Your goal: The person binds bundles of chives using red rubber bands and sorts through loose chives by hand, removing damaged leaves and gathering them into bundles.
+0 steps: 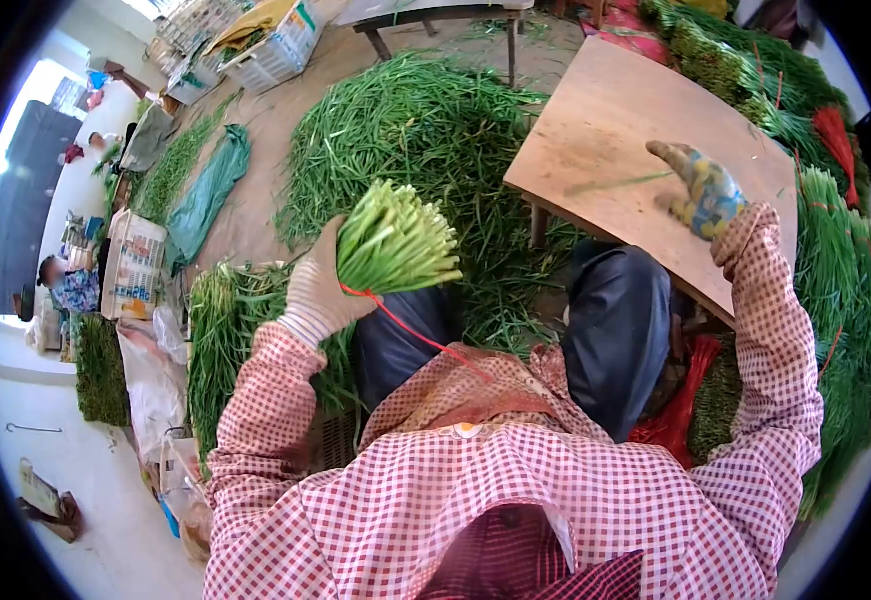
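My left hand [323, 290], in a whitish knit glove, is wrapped round a bundle of green stalks [395, 238], their pale cut ends pointing up and right. A red tie [410, 325] circles the bundle, and its loose end trails toward my lap. Over the wooden board [600, 125] at the right is my right hand [700, 190], in a patterned blue and yellow glove, its fingers spread and partly blurred. A thin green stalk [620, 184] shows beside its fingers; whether they touch it I cannot tell.
A large heap of loose green stalks [395, 130] lies on the floor ahead. Tied bundles [835, 290] are stacked at the right, with red ties [677, 405] near my knee. More stalks [225, 330] lie at the left. White crates [275, 50] and people [70, 285] are farther off.
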Action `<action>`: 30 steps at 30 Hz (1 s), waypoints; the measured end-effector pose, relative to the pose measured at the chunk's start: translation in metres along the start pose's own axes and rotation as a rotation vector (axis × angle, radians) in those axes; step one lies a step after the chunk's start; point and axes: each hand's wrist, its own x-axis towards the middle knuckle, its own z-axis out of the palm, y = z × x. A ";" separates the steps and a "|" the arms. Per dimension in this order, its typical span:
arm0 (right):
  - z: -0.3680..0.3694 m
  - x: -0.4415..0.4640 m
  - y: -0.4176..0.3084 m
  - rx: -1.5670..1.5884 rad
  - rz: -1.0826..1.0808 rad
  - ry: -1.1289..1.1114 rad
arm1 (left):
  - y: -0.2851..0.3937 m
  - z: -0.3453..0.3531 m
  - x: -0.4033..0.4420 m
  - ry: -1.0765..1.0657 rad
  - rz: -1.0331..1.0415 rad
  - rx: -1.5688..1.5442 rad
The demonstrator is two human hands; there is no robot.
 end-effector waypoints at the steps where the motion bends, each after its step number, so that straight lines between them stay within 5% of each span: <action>1: 0.012 -0.002 -0.002 -0.147 -0.143 0.070 | 0.000 0.000 -0.006 0.044 0.017 -0.014; 2: 0.025 0.002 -0.004 -0.135 -0.136 0.068 | -0.001 0.003 -0.011 0.033 0.019 -0.006; 4: 0.040 0.027 -0.036 0.508 -0.129 0.104 | -0.001 0.010 -0.021 0.156 0.058 -0.124; 5: 0.053 0.041 -0.048 0.516 -0.122 0.099 | 0.002 0.011 -0.023 0.130 0.009 -0.186; 7: 0.084 0.072 -0.074 1.288 -0.020 0.347 | -0.005 0.011 -0.027 0.072 0.071 -0.145; 9: 0.103 0.090 -0.103 1.524 0.241 0.223 | -0.005 0.005 -0.030 -0.004 0.187 -0.142; 10: 0.078 0.091 -0.146 1.478 0.554 -0.069 | 0.003 -0.001 -0.025 -0.009 0.188 -0.142; 11: 0.097 0.078 -0.189 1.544 0.381 -0.044 | 0.015 -0.008 -0.017 -0.030 0.181 -0.110; 12: 0.155 0.059 -0.194 1.023 -0.401 -0.010 | 0.021 -0.014 -0.010 -0.052 0.171 -0.077; 13: 0.167 0.053 -0.212 1.142 -0.378 0.025 | 0.020 -0.016 -0.004 -0.275 0.118 0.099; 14: 0.168 0.059 -0.205 1.147 -0.375 0.019 | 0.020 -0.014 -0.006 -0.281 0.113 0.099; 16: 0.162 0.077 -0.179 1.350 -0.171 -0.121 | 0.017 -0.011 -0.009 -0.207 0.138 0.165; 19: 0.175 0.071 -0.127 1.684 0.548 0.271 | 0.014 0.006 -0.019 -0.032 0.202 0.026; 21: 0.223 0.061 -0.120 1.836 0.748 0.289 | 0.009 0.015 -0.023 0.068 0.204 -0.172; 23: 0.246 0.026 -0.150 2.231 0.674 0.080 | 0.015 0.020 -0.026 0.107 0.184 -0.186; 25: 0.182 0.010 -0.218 2.353 1.123 0.043 | 0.021 0.024 -0.029 0.111 0.151 -0.221; 26: 0.187 0.005 -0.225 2.715 0.793 -0.124 | 0.025 0.020 -0.029 0.102 0.155 -0.218; 29: 0.167 0.013 -0.230 2.631 0.845 -0.019 | 0.047 -0.006 -0.025 -0.040 0.186 -0.018; 30: 0.170 0.018 -0.227 2.672 0.680 -0.084 | 0.054 -0.015 -0.019 -0.130 0.148 0.043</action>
